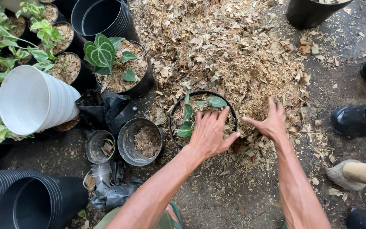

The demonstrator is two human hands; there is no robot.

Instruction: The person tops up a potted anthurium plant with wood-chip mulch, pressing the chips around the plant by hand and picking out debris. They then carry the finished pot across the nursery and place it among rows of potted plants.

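Left hand (210, 133) flat over black pot (234, 113) — seedling (187, 114) half hidden — both grips wide, right hand (272, 123) empty.

Plant nursery: stacked pots (102, 17), potted plants (119, 68), mulch heap (234, 55).

A black round pot (203, 120) sits upright at frame center, filled with dry leaf mulch and 1 small green plant (188, 114).
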